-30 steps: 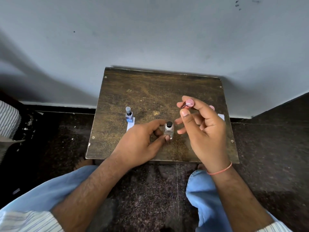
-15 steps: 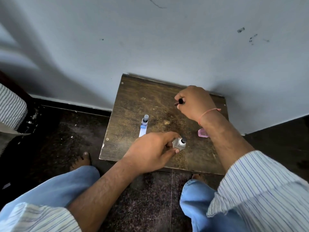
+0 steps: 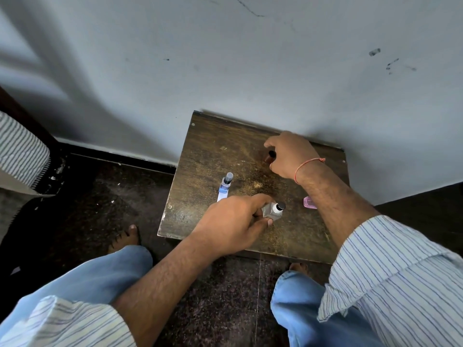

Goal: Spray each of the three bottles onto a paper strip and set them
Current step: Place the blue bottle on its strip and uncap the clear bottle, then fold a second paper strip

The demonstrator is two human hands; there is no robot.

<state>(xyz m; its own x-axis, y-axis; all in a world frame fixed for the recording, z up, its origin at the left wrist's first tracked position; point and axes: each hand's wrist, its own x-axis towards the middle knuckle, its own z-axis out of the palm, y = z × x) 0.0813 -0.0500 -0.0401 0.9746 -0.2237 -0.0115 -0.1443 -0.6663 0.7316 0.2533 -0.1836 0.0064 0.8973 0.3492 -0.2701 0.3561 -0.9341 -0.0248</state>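
At table's far edge, right hand (image 3: 292, 154) has lowered brown bottle (image 3: 270, 157).

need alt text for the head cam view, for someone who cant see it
A seated person works at a small wooden table against a wall: the left hand grips a clear square bottle, while the right hand holds a small dark bottle near the far edge. A blue bottle stands on a paper strip at left; a pink cap lies at right.
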